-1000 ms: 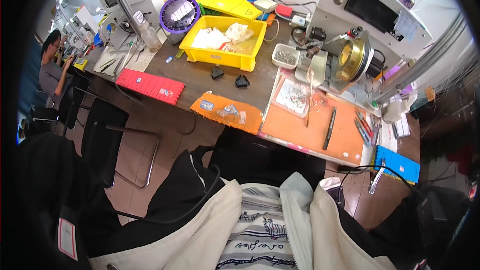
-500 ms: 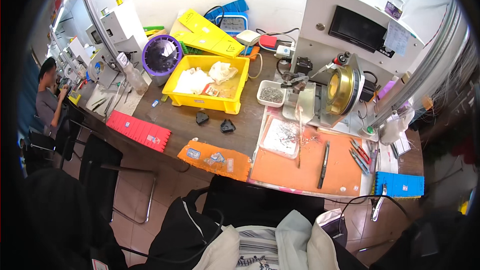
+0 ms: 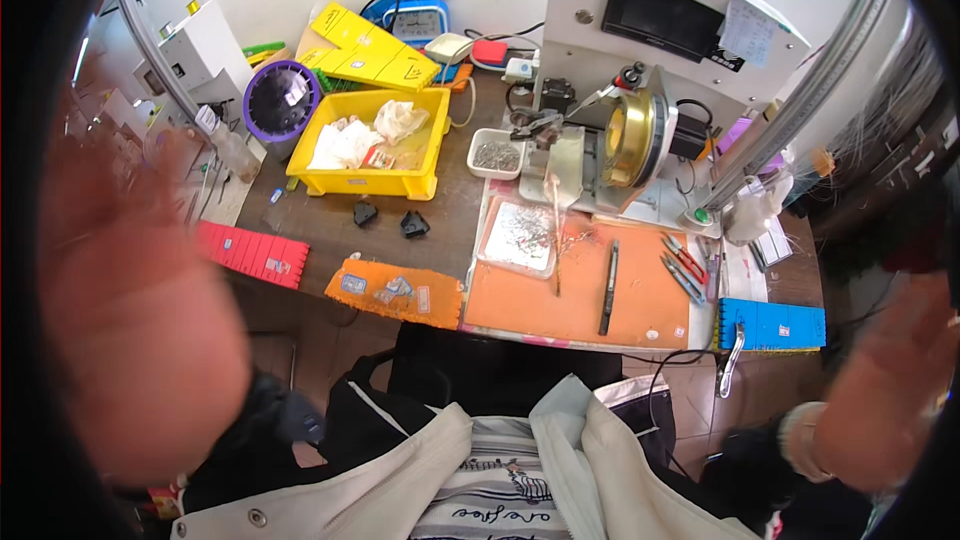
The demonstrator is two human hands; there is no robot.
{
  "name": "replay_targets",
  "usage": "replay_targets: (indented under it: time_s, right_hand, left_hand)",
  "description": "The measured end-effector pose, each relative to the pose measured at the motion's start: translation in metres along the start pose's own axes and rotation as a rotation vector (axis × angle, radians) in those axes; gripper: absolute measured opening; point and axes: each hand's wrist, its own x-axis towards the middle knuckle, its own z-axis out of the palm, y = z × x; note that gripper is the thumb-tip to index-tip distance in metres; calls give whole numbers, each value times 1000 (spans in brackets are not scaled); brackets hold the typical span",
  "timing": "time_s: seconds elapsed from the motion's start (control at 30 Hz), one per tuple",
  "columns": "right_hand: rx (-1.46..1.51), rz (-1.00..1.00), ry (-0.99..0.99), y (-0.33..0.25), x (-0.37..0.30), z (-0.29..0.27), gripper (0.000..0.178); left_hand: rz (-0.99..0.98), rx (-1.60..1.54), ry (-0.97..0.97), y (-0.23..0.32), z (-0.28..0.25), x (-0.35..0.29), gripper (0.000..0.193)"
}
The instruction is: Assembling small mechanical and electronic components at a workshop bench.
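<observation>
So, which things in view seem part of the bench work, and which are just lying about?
Probably work things, on or near the orange mat: gold wheel, white tray, white bowl, black tool.

Probably just lying about, further left: yellow bin, black pieces, clear bottle.

Two hands point(image 3: 150, 320) point(image 3: 885, 395), one counter point(image 3: 322, 232)

Three strips: one red point(image 3: 255, 253), one orange point(image 3: 440, 304), one blue point(image 3: 755, 320). Two black blocks point(image 3: 413, 225). One each of yellow tub point(image 3: 365, 184), purple-rimmed bin point(image 3: 281, 138), white dish point(image 3: 494, 175), shallow tray point(image 3: 515, 268), orange mat point(image 3: 565, 312), black rod point(image 3: 609, 288), gold wheel point(image 3: 628, 145) and screen point(image 3: 660, 18). Several small tools point(image 3: 690, 265) and many metal bits point(image 3: 497, 155), both too crowded to count.
</observation>
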Motion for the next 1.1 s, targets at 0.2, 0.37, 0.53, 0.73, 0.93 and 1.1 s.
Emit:
replay_targets:
  time_s: [0.2,0.37,0.53,0.73,0.93,1.1]
  right_hand:
    - [-108,988,101,78,-111,11,25]
    - [-322,724,-387,84,-127,3,32]
    - [-421,718,-210,67,-133,-33,27]
    - [-1004,598,576,11,-156,-133,17]
    - [-1270,596,1029,-79,-254,-255,18]
    - [-1240,697,1082,-42,-295,-263,17]
  left_hand:
    - [-381,-767,-451,-34,98,-43,22]
    - [-368,-876,-830,-23,163,-37,18]
    - [-479,-844,-978,-20,209,-38,17]
    - [-428,-804,-1076,-20,242,-33,15]
    - [-408,-803,-1127,-16,277,-25,15]
    - [-334,-682,-1264,7,304,-19,17]
